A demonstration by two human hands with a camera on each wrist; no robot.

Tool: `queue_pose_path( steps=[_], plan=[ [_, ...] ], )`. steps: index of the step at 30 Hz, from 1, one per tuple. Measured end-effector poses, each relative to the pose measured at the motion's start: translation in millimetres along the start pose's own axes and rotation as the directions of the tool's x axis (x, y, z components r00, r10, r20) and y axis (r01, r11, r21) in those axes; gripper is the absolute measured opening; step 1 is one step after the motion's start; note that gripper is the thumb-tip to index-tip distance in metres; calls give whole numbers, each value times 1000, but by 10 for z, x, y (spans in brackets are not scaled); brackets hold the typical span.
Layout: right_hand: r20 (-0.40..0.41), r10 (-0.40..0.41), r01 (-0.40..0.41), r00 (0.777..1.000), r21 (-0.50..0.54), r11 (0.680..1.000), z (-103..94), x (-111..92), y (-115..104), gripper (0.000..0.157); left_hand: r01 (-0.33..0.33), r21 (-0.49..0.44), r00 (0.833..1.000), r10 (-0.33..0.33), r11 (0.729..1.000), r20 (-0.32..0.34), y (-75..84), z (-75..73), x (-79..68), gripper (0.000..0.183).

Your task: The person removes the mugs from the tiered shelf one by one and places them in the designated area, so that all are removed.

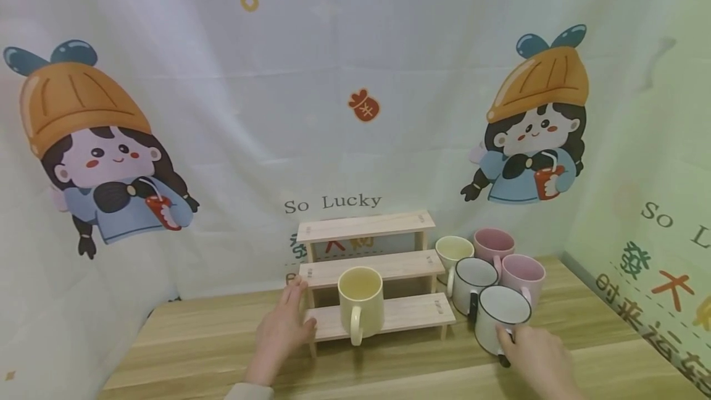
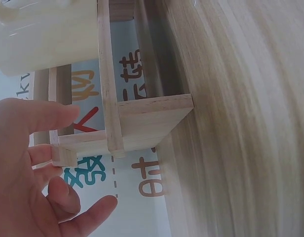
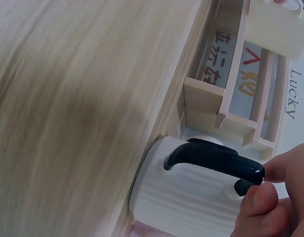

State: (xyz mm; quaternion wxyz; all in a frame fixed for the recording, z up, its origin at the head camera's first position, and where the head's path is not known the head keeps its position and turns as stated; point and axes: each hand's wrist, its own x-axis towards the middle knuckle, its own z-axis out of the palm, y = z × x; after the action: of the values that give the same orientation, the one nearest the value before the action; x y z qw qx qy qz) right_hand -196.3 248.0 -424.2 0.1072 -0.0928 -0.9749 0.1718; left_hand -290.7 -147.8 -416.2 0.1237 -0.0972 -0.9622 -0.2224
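My left hand is at the left end of a three-step wooden shelf, its fingers touching the middle step and the thumb beside the bottom one. The left wrist view shows these fingers loosely spread. A pale yellow mug stands upright on the bottom step, handle toward me. To the right of the shelf, my right hand pinches the black handle of the front white mug, which has a dark rim. That mug appears to stand upright on the table.
Behind the gripped mug cluster another white mug with a dark rim, two pink mugs and a pale yellow cup. A printed cloth hangs behind and beside the wooden table.
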Motion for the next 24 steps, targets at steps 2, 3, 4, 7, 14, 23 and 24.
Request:
queue_pose_path(
  steps=[2,3,4,7,14,23,24],
  plan=[
    [4,8,-8,1000,-1,1000,-11,-1,-8,38,1,-1,1000,-1,1000,4,-3,1,0,75],
    [3,9,-9,1000,-4,1000,-15,-5,-13,37,0,0,1000,0,1000,7,-3,1,0,75],
    [3,8,-8,1000,-6,1000,-19,-11,-22,37,-1,0,1000,1,1000,10,-2,1,-1,75],
    [-7,-14,14,1000,-1,1000,-28,-27,-62,34,-2,2,1000,2,1000,13,0,3,-6,75],
    [-32,-72,73,997,45,996,-40,-74,-253,35,1,4,1000,-1,1000,16,-1,8,-11,75],
    [-91,-148,161,985,149,976,19,-73,-553,39,20,1,1000,-20,1000,18,-4,-5,2,76],
    [-90,-149,162,985,164,973,27,-73,-577,39,20,2,1000,-20,1000,20,-3,-3,3,76]
  ],
)
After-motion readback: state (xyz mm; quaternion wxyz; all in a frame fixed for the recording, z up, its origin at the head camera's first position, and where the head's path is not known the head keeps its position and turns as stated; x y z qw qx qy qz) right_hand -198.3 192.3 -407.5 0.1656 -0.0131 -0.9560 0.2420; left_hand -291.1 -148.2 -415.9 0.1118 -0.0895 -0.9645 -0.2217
